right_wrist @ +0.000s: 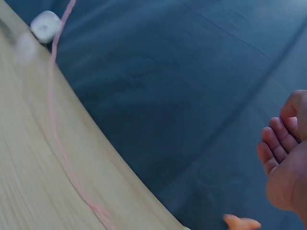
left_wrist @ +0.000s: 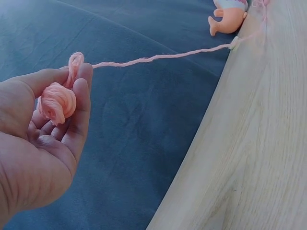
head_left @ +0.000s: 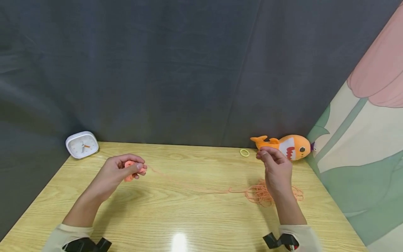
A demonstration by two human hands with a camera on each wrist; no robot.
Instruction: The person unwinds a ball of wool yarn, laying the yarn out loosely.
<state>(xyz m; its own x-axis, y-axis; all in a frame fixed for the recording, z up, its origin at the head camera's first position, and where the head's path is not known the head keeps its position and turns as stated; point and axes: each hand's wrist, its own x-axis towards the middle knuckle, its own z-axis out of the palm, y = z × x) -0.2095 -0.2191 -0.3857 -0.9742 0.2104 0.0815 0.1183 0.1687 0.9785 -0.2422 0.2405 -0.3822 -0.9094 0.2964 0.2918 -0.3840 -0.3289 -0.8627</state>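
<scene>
In the head view my left hand (head_left: 114, 175) grips a small wound bundle of peach yarn (head_left: 128, 178). The left wrist view shows the yarn bundle (left_wrist: 56, 102) against the fingers, with a loop (left_wrist: 75, 67) pinched at the fingertips. From there a yarn strand (left_wrist: 158, 57) runs across to a loose tangled pile of the same yarn (head_left: 259, 193) at the right of the table. My right hand (head_left: 278, 175) hovers above that pile, partly hiding it. In the right wrist view the right hand's fingers (right_wrist: 274, 143) curl loosely and no yarn shows in them.
A white clock (head_left: 82, 145) stands at the table's back left corner. An orange shark plush (head_left: 296, 147) lies at the back right, with a small yellow ring (head_left: 244, 153) to its left. A dark curtain (head_left: 176, 77) hangs behind the wooden table (head_left: 195, 168).
</scene>
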